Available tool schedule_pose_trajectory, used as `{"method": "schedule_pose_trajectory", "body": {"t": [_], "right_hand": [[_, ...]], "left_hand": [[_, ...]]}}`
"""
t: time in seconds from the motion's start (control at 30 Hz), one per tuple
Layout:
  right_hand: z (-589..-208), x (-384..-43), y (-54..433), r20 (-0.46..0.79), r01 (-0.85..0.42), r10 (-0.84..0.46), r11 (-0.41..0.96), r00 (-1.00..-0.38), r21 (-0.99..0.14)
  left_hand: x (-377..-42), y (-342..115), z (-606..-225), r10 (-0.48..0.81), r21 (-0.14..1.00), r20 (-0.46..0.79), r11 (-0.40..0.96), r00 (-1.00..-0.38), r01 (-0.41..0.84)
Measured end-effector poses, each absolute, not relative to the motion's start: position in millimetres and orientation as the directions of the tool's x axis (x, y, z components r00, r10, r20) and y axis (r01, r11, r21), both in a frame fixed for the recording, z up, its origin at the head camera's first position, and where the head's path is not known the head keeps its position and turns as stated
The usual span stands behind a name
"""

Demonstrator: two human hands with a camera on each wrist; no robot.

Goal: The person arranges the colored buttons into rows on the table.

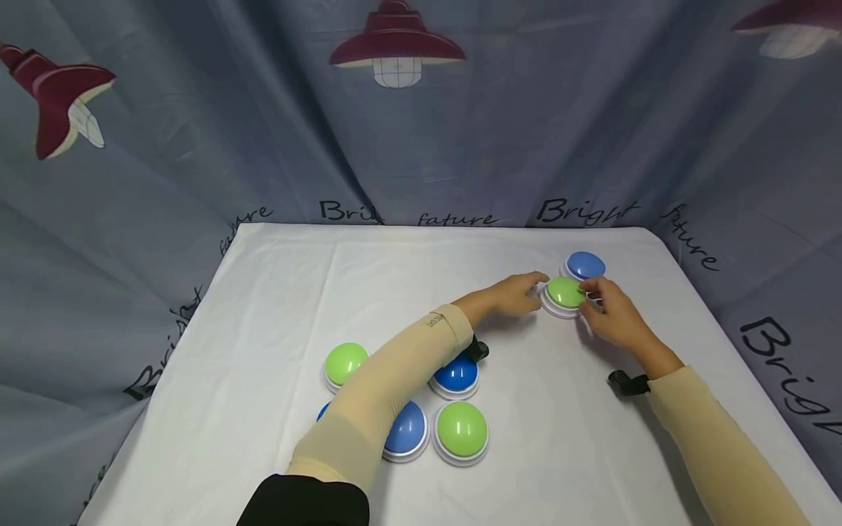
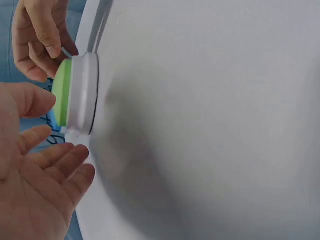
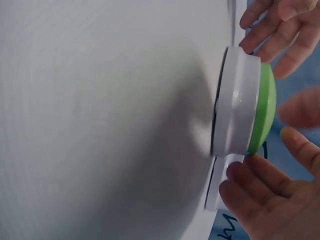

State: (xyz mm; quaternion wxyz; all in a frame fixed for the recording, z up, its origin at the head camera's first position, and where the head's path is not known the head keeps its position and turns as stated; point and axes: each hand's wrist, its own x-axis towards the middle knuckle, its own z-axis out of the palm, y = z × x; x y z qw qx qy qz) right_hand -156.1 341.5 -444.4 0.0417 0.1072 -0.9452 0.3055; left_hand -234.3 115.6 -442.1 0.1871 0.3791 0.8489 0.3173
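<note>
A round push button with a green dome and white base (image 1: pixel 564 292) sits at the far right of the white table, between the two hands. The left hand (image 1: pixel 516 294) is at its left side, fingers spread and loosely bent, and in the left wrist view a gap shows between its fingertips and the base. On the other side is the right hand (image 1: pixel 615 314), its fingertips right at the rim in the right wrist view (image 3: pixel 280 195). Neither hand wraps round the button. Just behind stands a blue-domed button (image 1: pixel 585 264), its front edge partly hidden by the green one.
Nearer the front edge, beneath the left forearm, are more buttons: a green one (image 1: pixel 346 363), a dark blue one (image 1: pixel 457 374), a blue one (image 1: pixel 406 429) and another green one (image 1: pixel 462 431). A further blue one is mostly hidden by the sleeve. A grey curtain (image 1: pixel 421 146) hangs behind the table.
</note>
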Motion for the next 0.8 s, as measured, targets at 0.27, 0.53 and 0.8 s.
{"method": "schedule_pose_trajectory", "body": {"t": [0.27,0.53,0.8], "right_hand": [[-454,-161,336,0.12,-0.202,-0.163,0.833,-0.979,-0.515],[-454,-162,331,0.129,-0.176,-0.126,0.833,-0.984,-0.525],[-445,-150,321,0.165,-0.206,-0.138,0.82,-0.977,-0.534]], "left_hand": [[-231,125,-450,0.786,0.726,-0.092,0.474,-0.611,0.499],[-231,120,-450,0.778,0.75,-0.056,0.447,-0.626,0.487],[-225,104,-437,0.794,0.806,-0.008,0.365,-0.608,0.466]]}}
